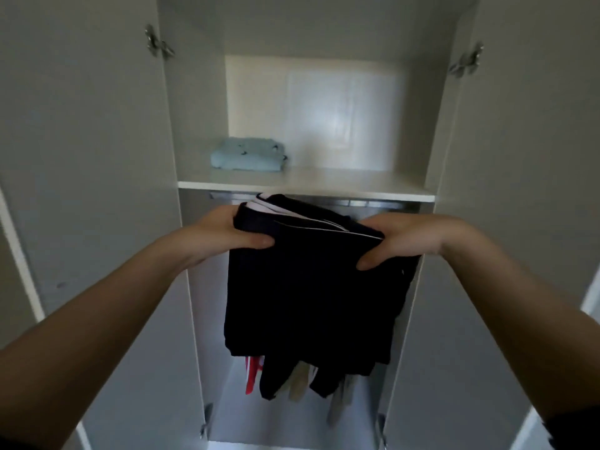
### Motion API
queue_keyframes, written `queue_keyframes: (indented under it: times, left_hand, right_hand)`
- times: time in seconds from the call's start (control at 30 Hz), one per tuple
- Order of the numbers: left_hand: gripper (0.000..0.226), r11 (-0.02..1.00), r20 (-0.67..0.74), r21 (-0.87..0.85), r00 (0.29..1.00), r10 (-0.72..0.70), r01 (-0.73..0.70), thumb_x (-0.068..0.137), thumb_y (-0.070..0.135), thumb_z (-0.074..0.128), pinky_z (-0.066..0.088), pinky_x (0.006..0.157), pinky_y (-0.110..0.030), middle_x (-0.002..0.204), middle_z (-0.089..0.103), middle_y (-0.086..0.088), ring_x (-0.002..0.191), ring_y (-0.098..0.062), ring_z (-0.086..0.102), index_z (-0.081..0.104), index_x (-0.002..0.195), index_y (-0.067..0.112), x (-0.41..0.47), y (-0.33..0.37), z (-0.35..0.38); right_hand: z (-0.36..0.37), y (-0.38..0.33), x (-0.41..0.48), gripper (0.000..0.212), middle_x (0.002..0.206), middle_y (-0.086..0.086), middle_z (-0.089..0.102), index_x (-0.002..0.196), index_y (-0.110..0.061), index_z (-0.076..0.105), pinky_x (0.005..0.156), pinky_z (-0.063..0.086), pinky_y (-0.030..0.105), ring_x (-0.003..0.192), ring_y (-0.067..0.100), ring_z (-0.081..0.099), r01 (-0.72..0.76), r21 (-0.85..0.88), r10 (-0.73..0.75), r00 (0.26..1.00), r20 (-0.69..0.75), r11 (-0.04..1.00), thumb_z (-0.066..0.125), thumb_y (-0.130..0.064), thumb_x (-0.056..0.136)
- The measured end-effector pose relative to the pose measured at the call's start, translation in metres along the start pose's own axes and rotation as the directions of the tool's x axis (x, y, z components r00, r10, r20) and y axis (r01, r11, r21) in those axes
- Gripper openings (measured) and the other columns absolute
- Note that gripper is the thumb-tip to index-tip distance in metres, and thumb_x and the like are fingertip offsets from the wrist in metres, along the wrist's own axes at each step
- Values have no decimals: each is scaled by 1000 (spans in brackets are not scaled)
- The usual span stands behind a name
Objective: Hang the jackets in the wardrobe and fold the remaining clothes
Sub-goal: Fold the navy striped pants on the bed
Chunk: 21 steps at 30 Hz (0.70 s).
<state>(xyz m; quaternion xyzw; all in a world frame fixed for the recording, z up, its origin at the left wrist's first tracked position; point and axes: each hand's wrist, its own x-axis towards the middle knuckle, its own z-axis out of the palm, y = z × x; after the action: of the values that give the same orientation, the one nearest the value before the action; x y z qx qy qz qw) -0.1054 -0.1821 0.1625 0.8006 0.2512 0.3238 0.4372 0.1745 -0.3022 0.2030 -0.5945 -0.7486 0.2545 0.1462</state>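
Shelf (305, 186): left end taken by folded light-blue garment (248, 154); middle and right end free back to rear wall. Above shelf: open height. Left door (81, 157) and right door (535, 157) swung wide either side of shelf. Just below shelf front edge: dark folded garment (308, 287), gripped by left hand (224, 232) and right hand (406, 237), blocks middle. Under shelf: rail (373, 203), hanging clothes (292, 378) crowd space.

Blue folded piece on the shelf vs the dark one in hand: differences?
Colour: blue piece is pale blue; dark garment near black with white edging. Support: blue piece lies on the shelf; dark garment is gripped by left hand and right hand, below it. Shape: blue piece compact; dark garment hangs down. Both folded.
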Motion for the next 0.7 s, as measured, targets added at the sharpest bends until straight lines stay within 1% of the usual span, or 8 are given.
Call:
queue_keyframes:
  times: [0.07, 0.17, 0.27, 0.4, 0.47, 0.57, 0.63, 0.7]
  left_hand:
    - [46, 1000, 8, 17, 1000, 3, -3, 64, 17, 81, 51, 79, -14, 106, 73, 4, 100, -11, 68, 69, 108, 24, 25, -8, -25]
    - [34, 998, -55, 23, 997, 59, -58, 75, 4, 75, 51, 75, -12, 101, 74, 5, 96, -9, 69, 70, 103, 24, 76, -12, -67]
    - [37, 992, -94, 75, 990, 109, -102, 73, 10, 79, 53, 77, -19, 101, 74, 6, 94, -8, 69, 70, 104, 26, 128, -4, -111]
    - [32, 973, -186, 144, 960, 208, -183, 76, 10, 77, 50, 63, -10, 87, 74, 16, 82, 1, 69, 67, 95, 34, 197, 18, -166]
    - [29, 954, -279, 171, 917, 286, -245, 77, 8, 75, 51, 67, -13, 89, 73, 12, 82, -2, 69, 68, 95, 30, 228, 24, -185]
    - [27, 919, -424, 192, 815, 395, -345, 79, 14, 74, 52, 70, -17, 94, 71, 8, 82, -3, 67, 66, 102, 25, 268, 24, -206]
    - [21, 931, -448, 129, 818, 361, -340, 79, 24, 76, 52, 62, -13, 88, 73, 12, 78, -2, 69, 68, 98, 27, 293, 9, -218]
    - [16, 957, -445, 66, 850, 282, -283, 78, 26, 78, 50, 55, -12, 78, 73, 15, 70, 0, 69, 69, 91, 26, 319, -22, -225]
  right_hand:
    - [-20, -2, 38, 23, 84, -9, 74, 96, -19, 66, 61, 51, 16, 76, 5, 69, 11, 1, -11, 1000, -4, 1000, 70, -2, 81]
    - [-57, -9, 90, 22, 93, -4, 75, 100, -16, 67, 67, 55, 21, 84, 13, 71, 10, -8, -11, 998, -63, 1000, 72, -5, 81]
    - [-98, -22, 136, 22, 94, 0, 75, 101, -14, 66, 69, 57, 24, 85, 18, 72, -11, -36, 5, 989, -145, 999, 73, -9, 81]
    - [-156, -38, 194, 24, 95, 0, 75, 101, -15, 67, 72, 59, 29, 83, 17, 72, -12, -96, -17, 957, -289, 995, 76, -14, 79]
    - [-181, -43, 223, 23, 96, 3, 74, 99, -17, 66, 75, 60, 36, 82, 18, 72, -16, -159, -45, 928, -370, 987, 76, -16, 78]
    - [-207, -43, 270, 21, 93, 2, 72, 95, -20, 64, 65, 59, 34, 80, 20, 71, 16, -174, -96, 879, -466, 985, 74, -12, 78]
    - [-220, -34, 306, 22, 87, 0, 73, 94, -20, 65, 54, 56, 29, 74, 19, 72, 63, -97, -102, 873, -478, 993, 72, -6, 78]
    - [-230, -18, 343, 22, 86, 0, 73, 96, -18, 66, 54, 55, 25, 72, 17, 72, 79, -73, -104, 882, -460, 994, 72, -5, 79]
